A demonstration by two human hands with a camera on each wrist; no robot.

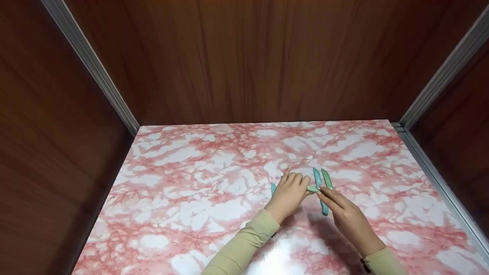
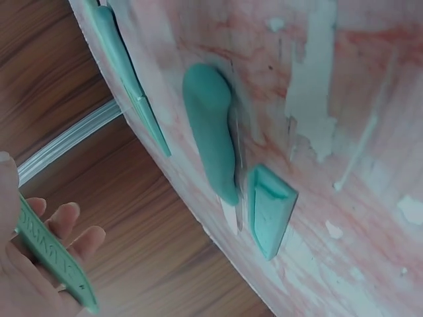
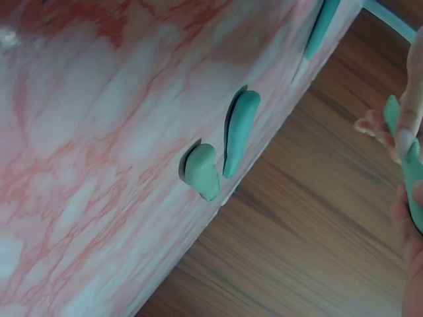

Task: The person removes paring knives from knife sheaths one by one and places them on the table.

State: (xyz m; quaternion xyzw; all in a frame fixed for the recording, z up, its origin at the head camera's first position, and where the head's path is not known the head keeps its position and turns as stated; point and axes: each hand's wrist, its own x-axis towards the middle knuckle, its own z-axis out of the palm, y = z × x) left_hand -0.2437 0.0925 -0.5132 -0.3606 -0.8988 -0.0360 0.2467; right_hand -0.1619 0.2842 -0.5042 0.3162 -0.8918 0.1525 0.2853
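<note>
A light green paring knife point(image 1: 312, 189) is held between the two hands above the table. My left hand point(image 1: 292, 191) grips its left part, and raised lettering shows on the green knife point(image 2: 56, 261) in the left wrist view. The thumb and fingers of my right hand point(image 1: 345, 214) pinch its other end. Under the hands lies a long teal knife point(image 1: 324, 208), with a green one point(image 1: 326, 177) beside it. In the left wrist view, a teal knife point(image 2: 211, 125) with a strip of pale blade lies next to a loose teal blade cover point(image 2: 271, 211).
The table point(image 1: 183, 198) has a red and white marbled top. Dark wood-grain panels point(image 1: 244, 61) stand behind it and at both sides, with metal rails point(image 1: 95, 68) at the corners. Both forearms wear light green sleeves point(image 1: 244, 244).
</note>
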